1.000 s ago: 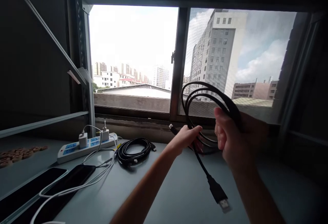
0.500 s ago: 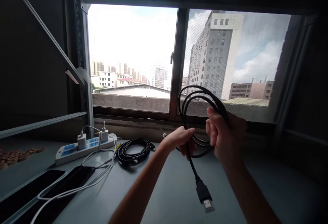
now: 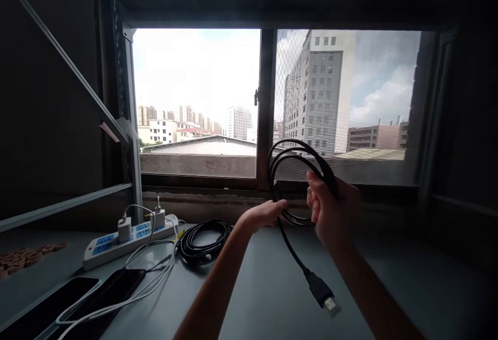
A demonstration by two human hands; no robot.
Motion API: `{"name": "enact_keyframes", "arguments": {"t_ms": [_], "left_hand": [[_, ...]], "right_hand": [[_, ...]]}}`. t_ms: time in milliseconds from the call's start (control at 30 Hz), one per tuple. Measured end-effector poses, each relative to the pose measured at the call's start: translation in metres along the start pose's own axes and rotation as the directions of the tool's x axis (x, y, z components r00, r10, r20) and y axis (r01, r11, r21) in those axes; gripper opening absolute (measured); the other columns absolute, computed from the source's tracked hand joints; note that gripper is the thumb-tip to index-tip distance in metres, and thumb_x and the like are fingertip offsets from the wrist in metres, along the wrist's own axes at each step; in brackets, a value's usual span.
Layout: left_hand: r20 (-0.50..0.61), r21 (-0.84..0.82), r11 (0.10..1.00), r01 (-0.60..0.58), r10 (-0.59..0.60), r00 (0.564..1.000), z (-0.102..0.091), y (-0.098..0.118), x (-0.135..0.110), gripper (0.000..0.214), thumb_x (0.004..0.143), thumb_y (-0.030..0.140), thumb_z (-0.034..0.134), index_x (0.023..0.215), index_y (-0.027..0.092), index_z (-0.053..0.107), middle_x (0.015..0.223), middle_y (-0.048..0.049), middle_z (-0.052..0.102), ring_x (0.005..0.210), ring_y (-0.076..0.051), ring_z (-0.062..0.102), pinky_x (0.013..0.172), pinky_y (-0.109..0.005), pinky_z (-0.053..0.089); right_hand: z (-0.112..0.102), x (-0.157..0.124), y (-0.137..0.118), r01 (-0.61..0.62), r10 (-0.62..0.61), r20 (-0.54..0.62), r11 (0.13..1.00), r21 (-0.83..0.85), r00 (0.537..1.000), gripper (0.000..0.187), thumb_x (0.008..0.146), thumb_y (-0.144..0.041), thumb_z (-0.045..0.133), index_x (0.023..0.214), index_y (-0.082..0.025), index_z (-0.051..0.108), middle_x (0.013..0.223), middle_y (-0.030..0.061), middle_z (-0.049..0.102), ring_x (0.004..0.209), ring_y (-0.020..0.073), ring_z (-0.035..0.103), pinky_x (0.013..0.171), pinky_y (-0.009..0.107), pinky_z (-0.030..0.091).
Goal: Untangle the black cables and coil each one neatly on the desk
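Note:
A black HDMI cable (image 3: 298,148) hangs in several loose loops in front of the window. My right hand (image 3: 334,207) is closed around the bundled loops on their right side. On the left side of the loops, my left hand (image 3: 264,214) grips the cable between thumb and fingers; its lower fingers are partly hidden. From there one end drops down and right to an HDMI plug (image 3: 322,292) with a clear cap over its metal tip. The plug dangles free above the table, between my forearms.
A second coiled black cable (image 3: 204,244) lies on the grey table (image 3: 268,288). Left of it stands a white power strip (image 3: 130,239) with two chargers and white cords. Two dark phones (image 3: 112,293) lie in front. Small brown pieces (image 3: 27,259) sit far left. A window is behind.
The plug end has swung to the right and slightly up. Both hands, with the loops, appear slightly further left in the view, and the camera has tilted up a little.

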State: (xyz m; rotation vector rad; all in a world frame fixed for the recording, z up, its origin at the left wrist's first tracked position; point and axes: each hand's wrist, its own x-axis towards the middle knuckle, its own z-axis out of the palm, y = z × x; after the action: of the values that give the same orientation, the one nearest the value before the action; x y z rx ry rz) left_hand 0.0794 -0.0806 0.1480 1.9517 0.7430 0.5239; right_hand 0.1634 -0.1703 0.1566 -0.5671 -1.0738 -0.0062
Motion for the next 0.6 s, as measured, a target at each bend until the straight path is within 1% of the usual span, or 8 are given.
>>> {"name": "enact_keyframes", "arguments": {"t_ms": [67,100,167,267,367,467,533,600], "left_hand": [[-0.066,-0.044,0.999,-0.007,0.004,0.998,-0.001,0.000,0.001,0.034,0.086,0.027,0.036,0.075,0.012,0.065,0.080,-0.0075,0.065,0.074,-0.017,0.056,0.059,-0.022,0.042],[-0.080,-0.056,0.998,-0.016,0.011,0.997,-0.002,0.001,0.002,0.034,0.086,0.026,0.035,0.076,0.012,0.065,0.079,-0.0071,0.064,0.072,-0.017,0.056,0.059,-0.022,0.042],[-0.110,-0.119,0.992,-0.046,0.033,0.993,-0.002,0.001,0.003,0.032,0.084,0.023,0.034,0.081,0.012,0.064,0.078,-0.0062,0.064,0.069,-0.017,0.058,0.060,-0.023,0.044],[-0.182,-0.262,0.954,-0.143,0.097,0.979,-0.001,0.003,0.005,0.028,0.085,0.025,0.036,0.090,0.011,0.059,0.079,-0.0076,0.065,0.075,-0.019,0.061,0.068,-0.027,0.046],[-0.294,-0.342,0.905,-0.254,0.154,0.943,-0.001,0.006,0.005,0.025,0.089,0.035,0.038,0.090,0.013,0.050,0.077,-0.0090,0.066,0.076,-0.021,0.063,0.075,-0.030,0.045],[-0.384,-0.376,0.851,-0.366,0.217,0.898,-0.004,0.009,0.005,0.026,0.090,0.041,0.037,0.083,0.017,0.042,0.064,-0.0055,0.063,0.067,-0.021,0.064,0.070,-0.031,0.046],[-0.431,-0.397,0.802,-0.446,0.265,0.862,-0.008,0.010,0.004,0.025,0.090,0.040,0.038,0.079,0.018,0.038,0.050,0.0007,0.054,0.057,-0.020,0.063,0.062,-0.029,0.048],[-0.463,-0.402,0.760,-0.510,0.312,0.830,-0.013,0.012,0.001,0.021,0.090,0.036,0.039,0.078,0.019,0.037,0.043,0.0062,0.042,0.049,-0.020,0.061,0.054,-0.026,0.048]], "right_hand": [[0.000,0.003,0.006,-0.036,0.042,-0.054,0.992,0.122,0.998,0.042,0.077,-0.025,0.064,0.044,-0.018,0.038,0.033,-0.0077,0.031,0.029,0.0049,0.025,0.033,0.021,0.021],[0.000,0.005,0.008,-0.072,0.085,-0.069,0.981,0.180,0.994,0.042,0.076,-0.025,0.064,0.044,-0.018,0.037,0.032,-0.0081,0.030,0.029,0.0046,0.023,0.033,0.020,0.020],[0.000,0.010,0.012,-0.167,0.192,-0.063,0.946,0.280,0.979,0.041,0.073,-0.025,0.064,0.045,-0.018,0.035,0.031,-0.0087,0.027,0.030,0.0041,0.020,0.034,0.019,0.019],[-0.002,0.018,0.016,-0.270,0.304,-0.052,0.901,0.339,0.951,0.039,0.067,-0.028,0.065,0.044,-0.018,0.035,0.030,-0.0091,0.026,0.028,0.0035,0.019,0.032,0.018,0.020],[-0.006,0.027,0.020,-0.347,0.385,-0.048,0.874,0.339,0.922,0.039,0.061,-0.031,0.067,0.043,-0.019,0.034,0.028,-0.0092,0.025,0.027,0.0033,0.019,0.030,0.017,0.020],[-0.013,0.033,0.022,-0.469,0.471,0.058,0.845,0.256,0.880,0.040,0.059,-0.033,0.070,0.043,-0.019,0.037,0.029,-0.0089,0.027,0.027,0.0037,0.022,0.030,0.017,0.027],[-0.016,0.035,0.023,-0.500,0.482,0.137,0.850,0.167,0.865,0.040,0.061,-0.037,0.072,0.045,-0.018,0.040,0.029,-0.0084,0.029,0.027,0.0043,0.026,0.034,0.017,0.035],[-0.017,0.035,0.023,-0.489,0.467,0.189,0.867,0.094,0.864,0.040,0.064,-0.042,0.073,0.049,-0.018,0.045,0.031,-0.0081,0.032,0.028,0.0052,0.029,0.037,0.019,0.042]]}}
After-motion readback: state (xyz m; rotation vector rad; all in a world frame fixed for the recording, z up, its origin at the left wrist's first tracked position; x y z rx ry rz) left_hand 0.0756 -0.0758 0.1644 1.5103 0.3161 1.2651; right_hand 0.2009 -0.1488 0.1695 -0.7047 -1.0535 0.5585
